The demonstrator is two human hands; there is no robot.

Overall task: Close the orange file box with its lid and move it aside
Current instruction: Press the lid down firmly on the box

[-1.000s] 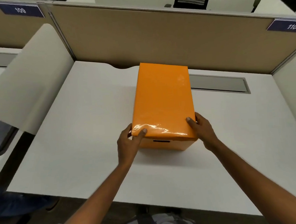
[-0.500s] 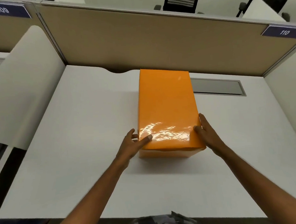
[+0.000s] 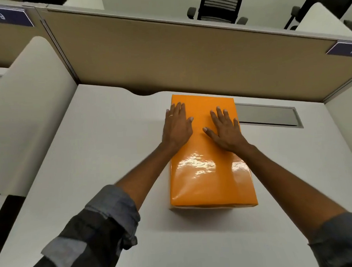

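The orange file box (image 3: 211,207) stands in the middle of the white desk with its glossy orange lid (image 3: 210,172) sitting on top, covering it. Only a thin strip of the box shows under the lid's near edge. My left hand (image 3: 177,129) lies flat, fingers spread, on the far left part of the lid, partly over its left edge. My right hand (image 3: 226,130) lies flat on the far right part of the lid. Neither hand grips anything.
The white desk (image 3: 103,167) is bounded by a tan partition (image 3: 187,57) behind and white side panels (image 3: 23,121) left and right. A grey cable hatch (image 3: 268,116) lies flush in the desk right of the box. Office chairs (image 3: 219,4) stand beyond the partition.
Both hands left the lid's near corners and moved forward onto its far top surface, now lying flat. The view has tilted further down over the box.
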